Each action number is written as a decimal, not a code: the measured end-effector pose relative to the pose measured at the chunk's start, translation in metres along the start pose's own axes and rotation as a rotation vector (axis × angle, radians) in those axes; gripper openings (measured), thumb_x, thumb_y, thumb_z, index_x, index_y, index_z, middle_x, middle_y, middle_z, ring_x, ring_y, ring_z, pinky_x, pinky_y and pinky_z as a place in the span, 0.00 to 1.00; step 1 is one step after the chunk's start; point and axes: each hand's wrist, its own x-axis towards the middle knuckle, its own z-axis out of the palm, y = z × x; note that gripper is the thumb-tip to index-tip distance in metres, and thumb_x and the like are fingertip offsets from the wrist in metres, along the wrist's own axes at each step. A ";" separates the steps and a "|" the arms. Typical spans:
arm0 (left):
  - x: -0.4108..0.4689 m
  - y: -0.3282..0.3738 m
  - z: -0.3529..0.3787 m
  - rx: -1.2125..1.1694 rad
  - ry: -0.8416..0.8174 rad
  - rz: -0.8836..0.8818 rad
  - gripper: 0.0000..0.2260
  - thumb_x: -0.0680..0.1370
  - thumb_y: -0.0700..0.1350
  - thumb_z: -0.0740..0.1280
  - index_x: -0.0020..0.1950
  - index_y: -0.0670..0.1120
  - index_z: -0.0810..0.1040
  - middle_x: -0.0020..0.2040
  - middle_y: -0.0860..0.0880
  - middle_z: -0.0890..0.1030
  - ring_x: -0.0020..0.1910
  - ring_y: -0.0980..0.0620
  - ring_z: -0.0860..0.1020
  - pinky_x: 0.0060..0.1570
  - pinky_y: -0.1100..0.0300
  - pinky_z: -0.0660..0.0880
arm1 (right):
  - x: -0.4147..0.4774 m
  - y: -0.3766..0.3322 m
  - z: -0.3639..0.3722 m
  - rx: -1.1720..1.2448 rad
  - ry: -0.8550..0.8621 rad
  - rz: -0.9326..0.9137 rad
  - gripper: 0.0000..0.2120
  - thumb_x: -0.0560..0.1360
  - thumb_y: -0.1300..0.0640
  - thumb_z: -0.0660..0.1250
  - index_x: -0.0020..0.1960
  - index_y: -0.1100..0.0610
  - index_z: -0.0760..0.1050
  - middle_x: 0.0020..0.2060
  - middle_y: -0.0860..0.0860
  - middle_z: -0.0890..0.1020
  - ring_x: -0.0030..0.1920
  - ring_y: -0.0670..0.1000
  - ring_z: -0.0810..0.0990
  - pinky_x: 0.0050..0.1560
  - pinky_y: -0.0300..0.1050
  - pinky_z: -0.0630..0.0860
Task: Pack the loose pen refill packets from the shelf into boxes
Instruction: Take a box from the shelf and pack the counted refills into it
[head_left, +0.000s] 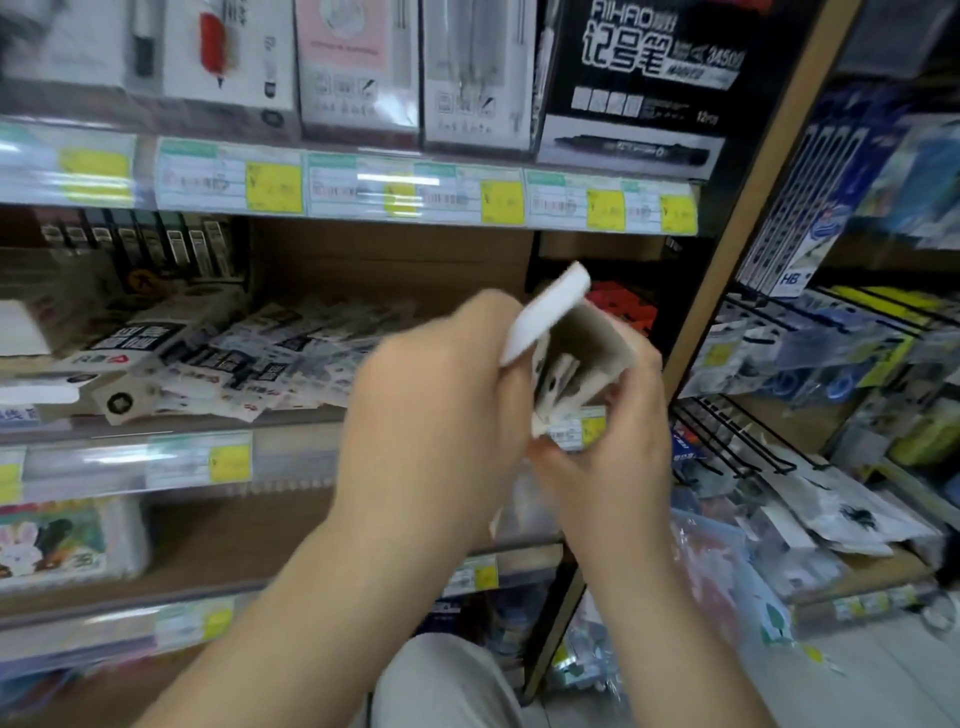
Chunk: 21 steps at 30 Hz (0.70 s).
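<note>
I hold a small open box (587, 348) in front of the shelf (306, 418). My left hand (431, 410) is wrapped round its left side and my right hand (618, 467) grips it from the right and below, the fingers of both curled on the card. Its white flap (550, 312) stands up (blurred). The loose refill packets (291, 343) lie heaped on the shelf, well to the left.
</note>
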 end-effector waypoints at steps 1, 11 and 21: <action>-0.003 -0.003 0.010 -0.002 -0.066 0.011 0.06 0.73 0.39 0.63 0.45 0.41 0.79 0.29 0.44 0.77 0.27 0.42 0.73 0.25 0.54 0.68 | 0.001 0.010 0.001 -0.007 0.030 0.007 0.34 0.63 0.58 0.77 0.64 0.46 0.65 0.59 0.42 0.73 0.63 0.49 0.72 0.60 0.54 0.73; 0.015 -0.075 0.052 0.078 -0.380 -0.247 0.15 0.78 0.54 0.60 0.59 0.48 0.76 0.51 0.50 0.82 0.46 0.51 0.80 0.45 0.56 0.77 | 0.006 0.089 0.003 0.183 0.128 0.212 0.31 0.60 0.55 0.76 0.58 0.37 0.68 0.60 0.50 0.76 0.61 0.50 0.76 0.56 0.55 0.78; 0.093 -0.132 0.109 0.629 -0.903 -0.419 0.27 0.74 0.54 0.63 0.70 0.46 0.65 0.61 0.42 0.75 0.58 0.42 0.74 0.58 0.50 0.73 | 0.010 0.105 0.012 0.055 0.165 0.158 0.39 0.62 0.66 0.77 0.63 0.40 0.65 0.61 0.42 0.72 0.63 0.43 0.72 0.57 0.55 0.77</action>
